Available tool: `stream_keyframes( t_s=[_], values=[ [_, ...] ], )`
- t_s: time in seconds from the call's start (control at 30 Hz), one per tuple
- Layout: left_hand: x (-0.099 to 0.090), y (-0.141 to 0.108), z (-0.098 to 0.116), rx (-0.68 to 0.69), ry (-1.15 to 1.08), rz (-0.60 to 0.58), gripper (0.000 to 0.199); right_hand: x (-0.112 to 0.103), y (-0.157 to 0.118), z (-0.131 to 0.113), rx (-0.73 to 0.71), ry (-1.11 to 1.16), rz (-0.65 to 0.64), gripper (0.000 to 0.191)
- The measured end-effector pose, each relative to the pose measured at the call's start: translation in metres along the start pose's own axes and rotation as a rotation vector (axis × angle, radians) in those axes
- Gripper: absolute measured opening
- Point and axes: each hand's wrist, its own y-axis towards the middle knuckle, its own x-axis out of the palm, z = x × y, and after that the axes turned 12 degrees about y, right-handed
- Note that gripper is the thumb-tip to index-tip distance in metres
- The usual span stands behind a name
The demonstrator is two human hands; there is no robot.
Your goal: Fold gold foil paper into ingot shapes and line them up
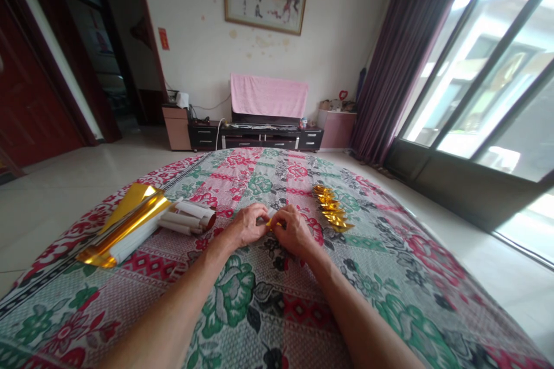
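Note:
Just above the middle of the patterned cloth, my left hand (250, 225) and my right hand (293, 230) meet over a small piece of gold foil paper (271, 221). Its pale side shows between them, along with a bit of gold. Both hands are closed, fingertips pinching the paper; most of it is hidden behind my fingers. To the right stands a row of several folded gold paper ingots (331, 207). On the left lie large curled gold foil sheets (134, 222), and beside them are smaller rolled sheets (188, 216) with pale sides outward.
The round bed-like surface carries a floral cloth (268, 294) in red, green and grey. Beyond it stand a low black cabinet (262, 137) and a screen under a pink towel (269, 95). A purple curtain (402, 52) and glass doors are at right.

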Motion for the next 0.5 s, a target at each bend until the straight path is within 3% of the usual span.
stream_keyframes(
  t_s=[0.5],
  values=[
    [0.0005,0.0001,-0.0010,0.014,0.003,0.003,0.009,0.0069,-0.0030,0.0031,0.107,-0.147,0.076,0.010]
  ],
)
